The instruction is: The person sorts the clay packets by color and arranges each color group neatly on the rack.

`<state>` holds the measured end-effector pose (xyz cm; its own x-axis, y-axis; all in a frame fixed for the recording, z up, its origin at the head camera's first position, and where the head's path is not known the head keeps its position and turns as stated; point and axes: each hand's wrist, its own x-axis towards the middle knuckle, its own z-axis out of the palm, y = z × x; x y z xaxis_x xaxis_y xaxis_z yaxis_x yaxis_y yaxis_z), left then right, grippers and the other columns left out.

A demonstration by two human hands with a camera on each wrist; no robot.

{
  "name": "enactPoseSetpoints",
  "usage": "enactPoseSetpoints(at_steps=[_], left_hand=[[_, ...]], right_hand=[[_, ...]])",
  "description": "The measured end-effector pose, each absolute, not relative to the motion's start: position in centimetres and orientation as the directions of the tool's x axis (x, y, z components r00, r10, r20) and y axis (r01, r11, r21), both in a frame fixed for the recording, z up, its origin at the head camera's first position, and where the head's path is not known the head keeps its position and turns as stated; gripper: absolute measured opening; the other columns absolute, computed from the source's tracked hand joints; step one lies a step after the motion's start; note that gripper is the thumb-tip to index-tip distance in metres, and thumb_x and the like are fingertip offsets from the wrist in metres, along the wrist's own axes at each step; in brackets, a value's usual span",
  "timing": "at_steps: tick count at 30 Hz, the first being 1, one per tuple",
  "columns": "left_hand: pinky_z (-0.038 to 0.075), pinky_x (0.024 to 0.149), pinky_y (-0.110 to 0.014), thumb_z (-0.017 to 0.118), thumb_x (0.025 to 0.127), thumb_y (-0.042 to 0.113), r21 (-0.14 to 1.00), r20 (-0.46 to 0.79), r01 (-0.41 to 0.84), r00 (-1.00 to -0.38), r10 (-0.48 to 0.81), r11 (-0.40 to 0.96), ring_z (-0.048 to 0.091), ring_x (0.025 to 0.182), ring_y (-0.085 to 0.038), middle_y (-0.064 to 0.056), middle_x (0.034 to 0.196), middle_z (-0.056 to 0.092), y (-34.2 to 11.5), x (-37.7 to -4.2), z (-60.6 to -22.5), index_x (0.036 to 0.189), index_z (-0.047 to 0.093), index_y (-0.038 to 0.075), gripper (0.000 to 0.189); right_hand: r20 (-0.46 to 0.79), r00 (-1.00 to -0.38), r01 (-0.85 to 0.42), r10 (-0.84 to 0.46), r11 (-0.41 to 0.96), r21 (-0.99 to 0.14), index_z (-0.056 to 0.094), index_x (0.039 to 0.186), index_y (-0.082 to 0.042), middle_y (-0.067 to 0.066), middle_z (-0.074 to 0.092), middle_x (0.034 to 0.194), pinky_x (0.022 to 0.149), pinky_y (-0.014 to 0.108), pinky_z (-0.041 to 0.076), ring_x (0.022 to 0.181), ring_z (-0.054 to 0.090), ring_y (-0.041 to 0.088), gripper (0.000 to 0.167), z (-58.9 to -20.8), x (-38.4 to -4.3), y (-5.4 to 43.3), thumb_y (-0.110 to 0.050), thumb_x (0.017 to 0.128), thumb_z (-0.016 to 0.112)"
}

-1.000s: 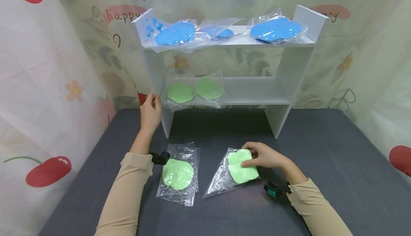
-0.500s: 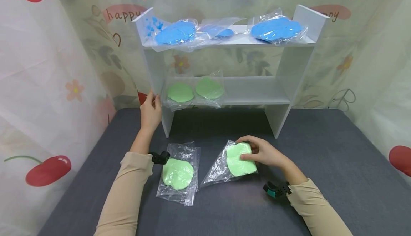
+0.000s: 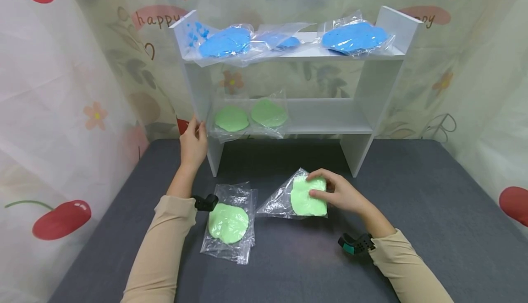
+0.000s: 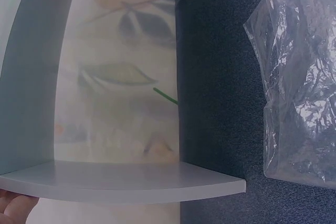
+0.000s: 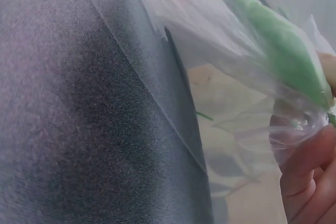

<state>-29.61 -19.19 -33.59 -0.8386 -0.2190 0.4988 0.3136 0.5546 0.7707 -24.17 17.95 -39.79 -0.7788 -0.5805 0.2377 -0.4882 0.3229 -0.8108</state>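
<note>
My right hand (image 3: 341,194) pinches a clear plastic bag with a flat green slab of clay or slime (image 3: 307,197) in it. In the right wrist view, thumb and fingers grip the edge of the bag (image 5: 252,124), which is lifted off the table and tilted. My left hand (image 3: 193,147) holds the front edge of the left side panel of a white shelf (image 3: 321,115); in the left wrist view only its fingers (image 4: 18,208) show at that panel. A second bagged green slab (image 3: 228,223) lies flat on the table beside my left forearm.
Two bagged green slabs (image 3: 269,113) lie on the left of the middle shelf board. Bagged blue slabs (image 3: 354,38) cover parts of the top board. The dark table (image 3: 297,271) runs up to a patterned curtain (image 3: 412,87) behind the shelf.
My right hand has carried its bagged green slab away from me toward the shelf, turning it slightly. The left hand stays on the shelf's panel, and the other bags have not moved.
</note>
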Motion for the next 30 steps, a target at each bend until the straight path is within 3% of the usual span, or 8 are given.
enactPoseSetpoints(at_steps=[5,11,17,23,30], left_hand=[[0.047,0.095,-0.047,0.04,0.1,0.017,0.768,0.499,0.314,-0.839,-0.216,0.558,0.057,0.116,-0.037,-0.027,0.116,0.06,-19.2,-29.6,-33.6,0.14,0.041,0.005,0.042],[0.047,0.094,-0.048,0.04,0.1,0.016,0.761,0.508,0.316,-0.833,-0.218,0.566,0.058,0.114,-0.037,-0.027,0.112,0.061,-19.2,-29.7,-33.6,0.139,0.042,0.004,0.041],[0.047,0.095,-0.046,0.041,0.1,0.016,0.766,0.506,0.32,-0.835,-0.215,0.558,0.058,0.114,-0.036,-0.026,0.114,0.061,-19.2,-29.6,-33.6,0.139,0.043,0.004,0.041],[0.047,0.095,-0.047,0.041,0.1,0.015,0.766,0.51,0.323,-0.831,-0.22,0.556,0.058,0.114,-0.037,-0.027,0.113,0.061,-19.2,-29.7,-33.7,0.139,0.043,0.005,0.041],[0.048,0.094,-0.047,0.041,0.1,0.014,0.763,0.514,0.323,-0.829,-0.222,0.56,0.058,0.113,-0.038,-0.027,0.113,0.061,-19.2,-29.7,-33.7,0.139,0.043,0.004,0.04]], right_hand=[[0.244,-0.804,-0.467,-0.542,0.321,-0.824,0.059,0.11,-0.008,0.005,0.051,0.075,0.045,0.024,0.04,0.053,0.045,0.005,0.024,-39.5,-24.1,18.0,-0.009,0.087,0.065],[0.258,-0.809,-0.468,-0.529,0.313,-0.826,0.058,0.113,-0.007,0.004,0.053,0.08,0.046,0.025,0.042,0.053,0.047,0.011,0.023,-38.9,-23.8,18.0,-0.01,0.091,0.06],[0.269,-0.818,-0.469,-0.508,0.319,-0.823,0.06,0.115,-0.007,-0.001,0.057,0.096,0.048,0.025,0.042,0.053,0.044,0.006,0.023,-38.6,-23.6,17.9,-0.011,0.092,0.057],[0.297,-0.798,-0.487,-0.525,0.272,-0.83,0.059,0.117,-0.002,-0.003,0.058,0.101,0.054,0.029,0.047,0.059,0.05,0.008,0.025,-38.5,-23.5,17.9,-0.007,0.093,0.055],[0.309,-0.788,-0.491,-0.533,0.239,-0.838,0.057,0.121,0.001,-0.009,0.057,0.098,0.052,0.026,0.038,0.058,0.038,0.007,0.028,-38.1,-23.3,18.0,-0.005,0.094,0.053]])
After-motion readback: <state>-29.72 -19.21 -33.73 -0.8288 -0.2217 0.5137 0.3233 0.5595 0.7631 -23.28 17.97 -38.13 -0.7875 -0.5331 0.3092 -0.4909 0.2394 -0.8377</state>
